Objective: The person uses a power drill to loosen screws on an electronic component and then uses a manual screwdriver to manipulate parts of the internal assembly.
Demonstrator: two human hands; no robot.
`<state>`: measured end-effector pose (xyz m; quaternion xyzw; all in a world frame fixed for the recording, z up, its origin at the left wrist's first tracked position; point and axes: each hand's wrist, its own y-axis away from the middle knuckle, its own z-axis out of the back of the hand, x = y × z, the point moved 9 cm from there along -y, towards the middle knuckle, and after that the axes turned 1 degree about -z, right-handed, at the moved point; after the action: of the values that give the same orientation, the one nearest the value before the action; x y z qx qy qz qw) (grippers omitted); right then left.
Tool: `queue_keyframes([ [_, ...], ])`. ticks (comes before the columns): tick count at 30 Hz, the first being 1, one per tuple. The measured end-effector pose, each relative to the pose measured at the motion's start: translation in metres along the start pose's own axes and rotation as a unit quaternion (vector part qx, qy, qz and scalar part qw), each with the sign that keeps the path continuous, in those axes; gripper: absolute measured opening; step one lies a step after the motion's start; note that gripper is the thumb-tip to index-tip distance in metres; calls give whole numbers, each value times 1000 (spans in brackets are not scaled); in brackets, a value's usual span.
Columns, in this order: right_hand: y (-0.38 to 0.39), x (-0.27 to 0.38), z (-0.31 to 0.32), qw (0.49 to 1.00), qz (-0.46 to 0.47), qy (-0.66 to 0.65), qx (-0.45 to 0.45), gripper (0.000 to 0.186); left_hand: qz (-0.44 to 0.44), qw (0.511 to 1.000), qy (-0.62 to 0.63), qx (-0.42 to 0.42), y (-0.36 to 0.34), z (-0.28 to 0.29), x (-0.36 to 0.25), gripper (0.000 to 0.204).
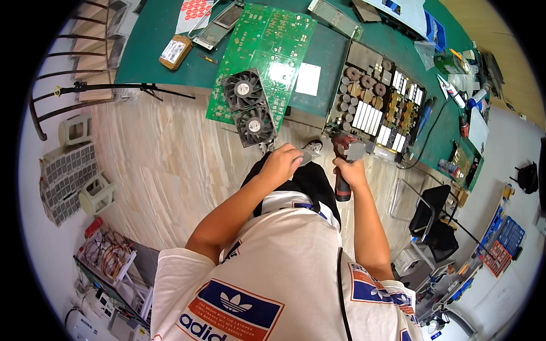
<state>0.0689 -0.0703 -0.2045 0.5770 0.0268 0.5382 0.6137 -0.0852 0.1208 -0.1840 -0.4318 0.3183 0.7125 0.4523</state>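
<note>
My right hand (351,172) is closed round the handle of a red and black cordless drill (348,149). The drill's front end is by the near left corner of an open metal chassis (360,58) packed with coils, capacitors and white blocks. Between the fingers of my left hand (281,165) is a small flat grey metal piece (307,157), partly hidden by them. Ahead of that hand, two black fans (250,105) lie joined on a large green circuit board (267,40), which juts over the table's near edge.
The green table (148,57) also bears a small cardboard box (176,52), a perforated metal panel (335,19) and a white paper (307,79). Tools and a spray can (449,168) lie along its right side. A black chair (437,216) stands at right, stools (96,193) at left.
</note>
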Motion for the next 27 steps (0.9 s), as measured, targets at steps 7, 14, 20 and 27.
queue_keyframes([
  [7,32,15,10,999,42,-11,23,26,8,1000,-16,10,-4,-11,13,21],
  [14,113,46,16,980,107,-64,158,36,32,999,-16,39,-14,-16,6,33],
  [20,135,42,17,975,87,-85,184,39,-40,999,-3,20,-22,2,-37,27],
  [27,140,46,29,975,94,-84,185,38,-67,997,-12,30,-16,-2,-39,19],
])
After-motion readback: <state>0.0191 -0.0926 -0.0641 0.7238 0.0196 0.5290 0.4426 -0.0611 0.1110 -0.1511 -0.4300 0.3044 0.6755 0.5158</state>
